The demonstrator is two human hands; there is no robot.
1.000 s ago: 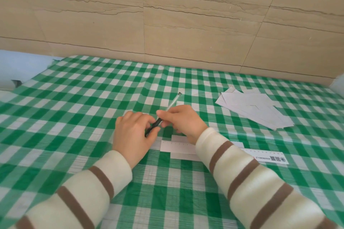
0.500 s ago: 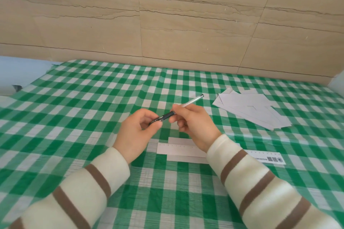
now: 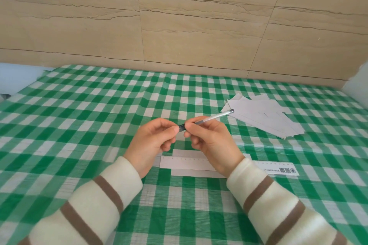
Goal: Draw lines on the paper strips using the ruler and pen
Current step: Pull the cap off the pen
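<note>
Both hands are raised above the surface (image 3: 83, 125), which is covered in a green-and-white checked cloth. The right hand (image 3: 211, 141) has its grip closed on the pen (image 3: 211, 118), pinching the barrel near its dark end, so the clear barrel slants up and to the right toward the stack of paper strips (image 3: 264, 117). The left hand (image 3: 151, 143) pinches the dark tip end of the same pen between thumb and forefinger, its other fingers curled in. Below the hands, the ruler (image 3: 278, 168) lies flat across one paper strip (image 3: 189, 153), partly hidden by the right wrist. The stack of strips sits well apart, far right.
</note>
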